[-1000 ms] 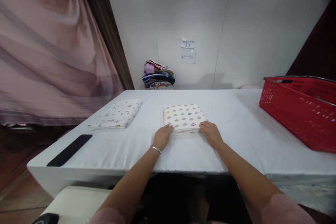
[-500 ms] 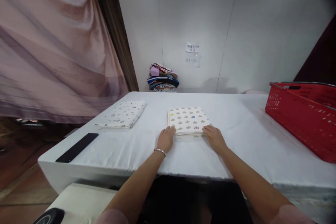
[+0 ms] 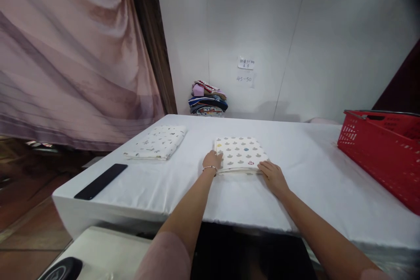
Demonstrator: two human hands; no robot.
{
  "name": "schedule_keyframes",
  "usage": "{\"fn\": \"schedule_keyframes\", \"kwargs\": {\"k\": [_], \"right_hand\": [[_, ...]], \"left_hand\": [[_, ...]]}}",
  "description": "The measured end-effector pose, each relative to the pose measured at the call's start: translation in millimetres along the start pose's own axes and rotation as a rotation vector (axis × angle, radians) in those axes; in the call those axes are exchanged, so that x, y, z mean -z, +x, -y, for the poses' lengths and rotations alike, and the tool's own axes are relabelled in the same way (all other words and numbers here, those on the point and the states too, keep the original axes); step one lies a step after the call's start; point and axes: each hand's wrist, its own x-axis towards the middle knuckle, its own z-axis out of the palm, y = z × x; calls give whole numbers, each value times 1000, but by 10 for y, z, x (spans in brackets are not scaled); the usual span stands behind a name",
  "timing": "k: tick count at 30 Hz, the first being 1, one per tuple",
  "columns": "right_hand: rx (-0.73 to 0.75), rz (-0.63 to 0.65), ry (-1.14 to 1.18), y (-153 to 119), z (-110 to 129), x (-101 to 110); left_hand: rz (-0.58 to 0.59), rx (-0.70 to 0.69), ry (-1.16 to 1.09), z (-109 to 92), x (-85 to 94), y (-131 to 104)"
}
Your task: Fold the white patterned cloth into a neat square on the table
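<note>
A folded white cloth (image 3: 241, 152) printed with rows of small grey shapes, and a few in yellow, blue and red, lies flat on the table before me. At its left edge is my left hand (image 3: 212, 162), closed, with the thumb over the top and the other fingers partly hidden at the side. A bracelet circles that wrist. My right hand (image 3: 273, 176) rests at the near right corner of the cloth, its fingers stretched out and touching the edge. Farther left lies a second folded white cloth (image 3: 159, 142) with small scattered prints; neither hand touches it.
The white-covered table (image 3: 315, 175) carries a flat black slab (image 3: 101, 181) near its left edge and a red plastic basket (image 3: 380, 153) at the right. A stack of folded fabrics (image 3: 208, 99) stands behind, against the wall. A pink curtain (image 3: 72, 52) hangs at left.
My left hand has moved up along the cloth's left side from its near corner and closed on the edge. My right hand stays at the near right corner. The view has shifted slightly.
</note>
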Motion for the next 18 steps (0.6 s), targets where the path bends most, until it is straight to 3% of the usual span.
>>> {"fn": "schedule_keyframes", "kwargs": {"k": [6,11,18], "right_hand": [[-9,5,-4,-11,-14,-16],[18,18,-1,-12,-27,-17],[13,21,-7,10,-1,-10]], "left_hand": [[3,72,11,-60,-108,135],[-16,110,14,31,-186,110],[30,122,33,-60,-106,321]]}}
